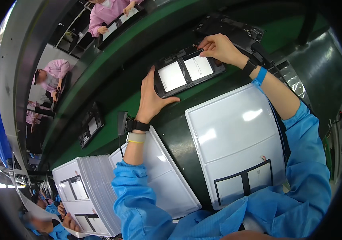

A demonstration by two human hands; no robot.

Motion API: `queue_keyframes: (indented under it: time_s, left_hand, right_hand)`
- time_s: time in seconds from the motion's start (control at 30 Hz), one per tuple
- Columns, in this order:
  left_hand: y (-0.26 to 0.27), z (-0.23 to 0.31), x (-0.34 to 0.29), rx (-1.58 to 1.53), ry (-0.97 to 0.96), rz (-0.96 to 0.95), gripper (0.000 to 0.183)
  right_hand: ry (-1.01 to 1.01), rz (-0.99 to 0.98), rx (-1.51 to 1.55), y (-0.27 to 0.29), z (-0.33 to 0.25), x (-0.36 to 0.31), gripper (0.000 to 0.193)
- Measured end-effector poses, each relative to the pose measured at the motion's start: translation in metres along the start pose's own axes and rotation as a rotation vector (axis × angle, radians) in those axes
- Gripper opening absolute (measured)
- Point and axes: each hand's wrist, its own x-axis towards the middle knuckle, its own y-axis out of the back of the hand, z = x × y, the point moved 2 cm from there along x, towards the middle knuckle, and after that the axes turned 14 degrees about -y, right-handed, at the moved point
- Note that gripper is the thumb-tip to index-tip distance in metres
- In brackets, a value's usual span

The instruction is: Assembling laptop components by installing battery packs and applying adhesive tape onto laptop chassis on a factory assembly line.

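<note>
In front of me on the green work surface lies an opened flat black device housing (218, 71), tilted up to the right. Two white battery cells (172, 77) with a dark strip between them sit inside it. My left hand (151, 98) rests at the housing's left edge, fingers stretched and thumb spread along the near side. At the far right edge my right hand (221, 50) pinches thumb and forefinger together over the small parts there. Thin coloured wires show beside those fingertips; what they grip is too small to make out.
A white plastic tray (235, 128) holding a black-framed battery pack (245, 182) is near me; another tray (159, 160) lies left, beside a tray stack (99, 180). A second housing (91, 125) lies on the belt. Dark parts (231, 30) lie beyond. Co-workers (107, 12) sit across.
</note>
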Motion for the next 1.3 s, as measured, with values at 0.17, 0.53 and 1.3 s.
queue_keyframes:
  time_s: [0.17, 0.53, 1.3]
  left_hand:
    - [-0.004, -0.005, 0.012, -0.233, 0.030, 0.031, 0.114]
    - [0.006, -0.009, 0.009, -0.062, 0.002, -0.078, 0.100]
    - [0.020, -0.017, -0.007, -0.074, 0.035, -0.108, 0.112]
  right_hand:
    - [0.048, -0.024, 0.034, -0.010, 0.008, 0.004, 0.027]
    - [0.365, -0.134, -0.341, -0.015, 0.002, -0.027, 0.085]
    - [0.184, -0.287, -0.306, -0.030, -0.023, -0.015, 0.101]
